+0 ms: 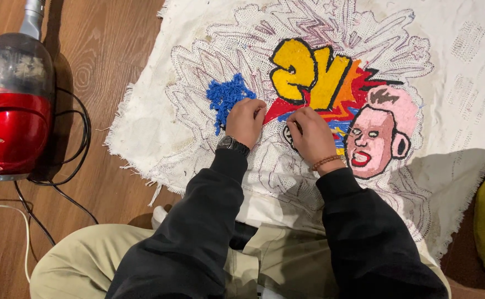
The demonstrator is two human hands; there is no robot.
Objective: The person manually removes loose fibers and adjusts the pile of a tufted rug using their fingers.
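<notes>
A white cloth (159,111) with frayed edges lies spread on the wooden floor (109,50), partly filled with tufted yarn: yellow shapes (303,69), a red burst, a pink cartoon face (378,138) and a blue patch (226,95). The left hand (246,120), with a watch (231,144) at the wrist, rests on the cloth just beside the blue patch, fingers curled and pressed together at the tips. The right hand (309,135), wearing a beaded bracelet (326,161), lies close beside it, fingers bent down onto the cloth; whether either pinches yarn cannot be told. A red vacuum cleaner (11,111) with black cord stands on the floor, well apart to the left.
</notes>
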